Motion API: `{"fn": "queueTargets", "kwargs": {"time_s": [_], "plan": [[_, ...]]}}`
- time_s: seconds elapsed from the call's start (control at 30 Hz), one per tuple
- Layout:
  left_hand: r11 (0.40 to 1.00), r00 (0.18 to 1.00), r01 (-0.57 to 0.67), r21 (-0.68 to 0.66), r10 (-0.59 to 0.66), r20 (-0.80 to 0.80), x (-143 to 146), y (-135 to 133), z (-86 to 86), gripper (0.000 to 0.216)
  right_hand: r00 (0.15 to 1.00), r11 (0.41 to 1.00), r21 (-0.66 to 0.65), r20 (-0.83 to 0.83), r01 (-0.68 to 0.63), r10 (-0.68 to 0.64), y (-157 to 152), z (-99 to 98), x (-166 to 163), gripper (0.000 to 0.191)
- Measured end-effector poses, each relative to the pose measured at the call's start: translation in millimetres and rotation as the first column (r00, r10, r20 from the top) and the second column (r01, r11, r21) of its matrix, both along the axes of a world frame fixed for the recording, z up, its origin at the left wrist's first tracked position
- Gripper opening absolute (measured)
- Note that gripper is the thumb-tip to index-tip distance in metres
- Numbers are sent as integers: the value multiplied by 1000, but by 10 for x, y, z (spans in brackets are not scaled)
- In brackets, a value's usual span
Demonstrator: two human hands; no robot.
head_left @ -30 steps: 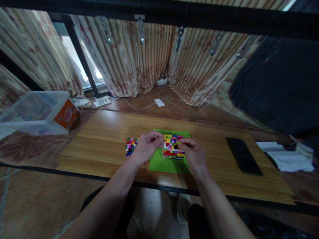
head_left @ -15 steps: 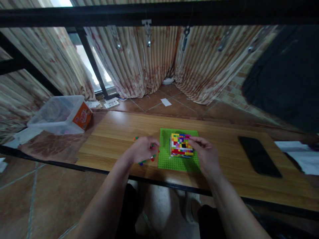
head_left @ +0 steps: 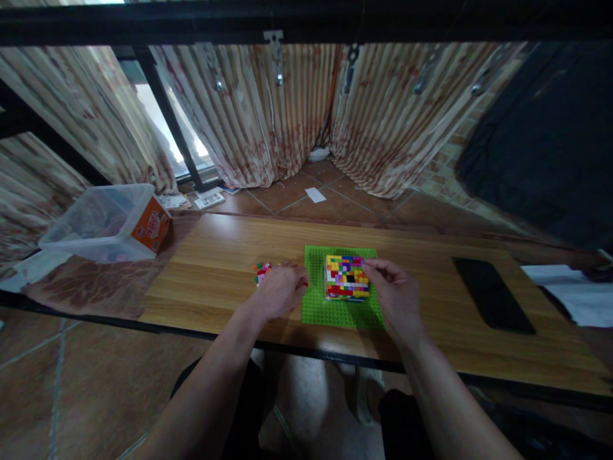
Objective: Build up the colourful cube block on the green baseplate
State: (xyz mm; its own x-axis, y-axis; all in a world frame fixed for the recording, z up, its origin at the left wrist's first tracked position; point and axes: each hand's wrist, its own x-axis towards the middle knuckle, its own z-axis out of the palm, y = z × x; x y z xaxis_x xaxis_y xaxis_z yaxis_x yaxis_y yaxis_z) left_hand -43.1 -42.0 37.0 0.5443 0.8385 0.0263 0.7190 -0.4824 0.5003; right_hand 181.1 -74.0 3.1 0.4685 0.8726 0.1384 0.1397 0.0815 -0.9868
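A multicoloured block of small bricks [head_left: 347, 276] stands on a green baseplate [head_left: 335, 310] on the wooden table [head_left: 215, 268]. My right hand [head_left: 395, 295] rests against the block's right side, thumb and fingers touching its top edge. My left hand [head_left: 280, 291] lies curled over a pile of loose coloured bricks [head_left: 261, 271] just left of the baseplate; its fingertips are closed on the pile, and what they hold is hidden.
A black phone [head_left: 492, 303] lies on the table at the right. A clear plastic tub [head_left: 103, 222] with an orange label sits on the floor at the left. White paper [head_left: 569, 294] lies at the far right. Curtains hang behind the table.
My left hand left the block and moved left onto the loose bricks. My right hand stayed at the block's right side. The camera shifted slightly.
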Motion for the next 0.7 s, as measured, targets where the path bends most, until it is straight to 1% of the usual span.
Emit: {"fn": "queueTargets", "kwargs": {"time_s": [0.07,0.1,0.2,0.27,0.33,0.4,0.53,0.6,0.7], "plan": [[995,981,-9,-96,28,193,19,-2,4,13,988,997,63,154,-34,24,-37,56,-29,12],[987,953,2,-161,47,299,39,-5,1,12,969,992,105,242,-70,43,-63,86,-52,11],[931,811,69,-357,156,564,136,-20,-11,7,888,956,198,446,-217,109,-149,153,-141,12],[879,720,117,-462,246,649,208,-35,-4,10,838,926,221,525,-305,150,-194,167,-201,15],[832,661,148,-535,319,680,264,-50,21,13,797,903,231,580,-363,172,-219,164,-242,17],[801,627,158,-577,370,685,298,-59,53,15,767,891,233,618,-388,173,-227,161,-258,17],[768,624,157,-621,411,665,331,-59,68,20,730,894,244,672,-376,124,-226,171,-241,15],[757,624,165,-632,416,661,351,-57,39,25,707,897,252,702,-363,89,-229,174,-235,14],[757,611,169,-631,422,670,394,-58,-19,32,675,904,264,737,-337,36,-243,172,-253,14]]}}
